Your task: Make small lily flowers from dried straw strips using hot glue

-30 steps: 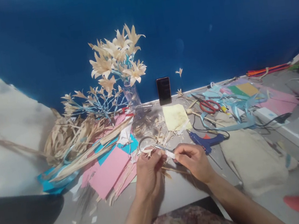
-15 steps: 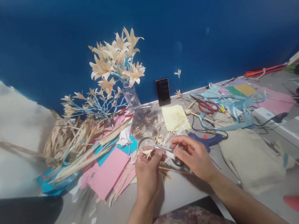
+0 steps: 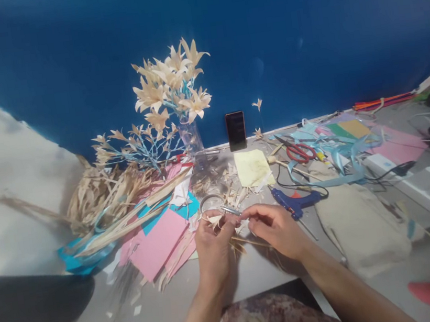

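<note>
My left hand (image 3: pixel 214 243) is closed around a small pale flower piece (image 3: pixel 215 220), whose pointed petals stick out above the fingers. Closed in a pinch, my right hand (image 3: pixel 275 227) almost meets the left fingertips; what it grips is too small to make out. Between and just above the fingertips lies a thin metal tool (image 3: pixel 230 210), and I cannot tell which hand bears it. A roll of tape (image 3: pixel 209 200) stands behind my left hand, with pale scraps (image 3: pixel 236 192) around it. Below the fingers a brown stalk (image 3: pixel 249 240) runs to the right.
Pale flowers (image 3: pixel 170 77) stand in a clear vase (image 3: pixel 191 140) at the back, near a phone (image 3: pixel 236 130). Dried husks (image 3: pixel 101 197) and pink paper (image 3: pixel 160 243) lie left. At right are red-handled scissors (image 3: pixel 301 153), a blue glue gun (image 3: pixel 295 202) and a cloth (image 3: pixel 362 226).
My right hand has moved slightly left, closer to my left fingertips. The white strip and dark loop seen between the hands no longer show. The whole view has shifted a little.
</note>
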Tool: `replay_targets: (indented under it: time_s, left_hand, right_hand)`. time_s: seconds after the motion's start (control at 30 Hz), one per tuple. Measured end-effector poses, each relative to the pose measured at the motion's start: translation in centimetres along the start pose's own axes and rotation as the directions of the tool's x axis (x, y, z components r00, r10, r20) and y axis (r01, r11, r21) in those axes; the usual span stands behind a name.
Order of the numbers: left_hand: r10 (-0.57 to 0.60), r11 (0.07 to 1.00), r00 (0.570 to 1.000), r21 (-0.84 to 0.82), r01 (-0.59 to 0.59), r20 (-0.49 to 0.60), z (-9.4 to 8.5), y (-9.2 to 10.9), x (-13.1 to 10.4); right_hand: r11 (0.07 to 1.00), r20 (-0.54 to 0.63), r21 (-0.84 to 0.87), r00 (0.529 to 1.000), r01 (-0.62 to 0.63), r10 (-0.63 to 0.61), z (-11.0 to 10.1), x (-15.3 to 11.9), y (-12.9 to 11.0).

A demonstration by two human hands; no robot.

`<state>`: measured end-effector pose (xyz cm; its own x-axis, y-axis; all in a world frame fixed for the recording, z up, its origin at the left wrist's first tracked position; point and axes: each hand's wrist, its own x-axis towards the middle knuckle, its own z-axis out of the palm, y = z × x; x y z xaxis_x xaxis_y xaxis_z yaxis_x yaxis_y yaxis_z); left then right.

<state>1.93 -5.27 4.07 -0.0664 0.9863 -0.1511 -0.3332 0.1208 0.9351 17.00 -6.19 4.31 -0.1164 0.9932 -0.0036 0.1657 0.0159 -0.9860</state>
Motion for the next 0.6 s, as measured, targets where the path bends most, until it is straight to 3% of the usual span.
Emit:
replay_targets:
  time_s: [0.47, 0.6]
  left_hand:
    - [-0.033, 0.999, 0.998, 0.025, 0.032, 0.054, 0.2, 0.1, -0.7]
    - [-0.033, 0.996, 0.998, 0.086, 0.029, 0.051, 0.2, 0.2, -0.8]
  right_hand:
    - [0.933, 0.08, 0.328, 0.989, -0.147, 0.127, -0.2, 0.0, 1.2]
    - [0.927, 0.092, 0.325, 0.982, -0.188, 0.166, 0.0, 0.3, 1.4]
